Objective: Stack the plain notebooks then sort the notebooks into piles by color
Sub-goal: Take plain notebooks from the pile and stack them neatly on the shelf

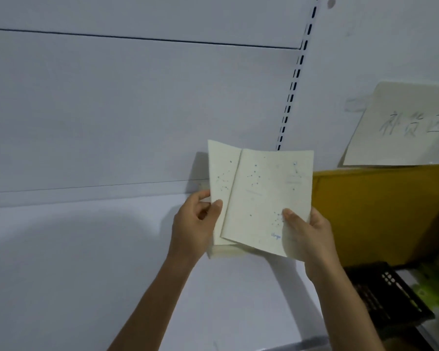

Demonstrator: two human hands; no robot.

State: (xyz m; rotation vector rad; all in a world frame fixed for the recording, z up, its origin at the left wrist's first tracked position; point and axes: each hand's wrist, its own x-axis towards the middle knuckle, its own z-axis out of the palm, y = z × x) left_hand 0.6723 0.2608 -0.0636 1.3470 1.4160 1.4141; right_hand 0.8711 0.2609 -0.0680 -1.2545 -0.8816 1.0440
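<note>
Two cream notebooks with faint blue constellation prints are held up above the white shelf [86, 249]. My right hand [304, 234] grips the front notebook [266, 198] at its lower right corner, thumb on the cover. My left hand [193, 224] pinches the lower left edge of the rear notebook [221, 178], which is partly covered by the front one. Beneath them a low stack of cream notebooks [226, 252] lies on the shelf, mostly hidden.
A yellow cardboard box [375, 211] stands close on the right, with a handwritten paper sign [401, 125] taped above it. A black plastic crate [385, 297] sits at the lower right. The slotted shelf upright [293, 84] runs up the white back panel.
</note>
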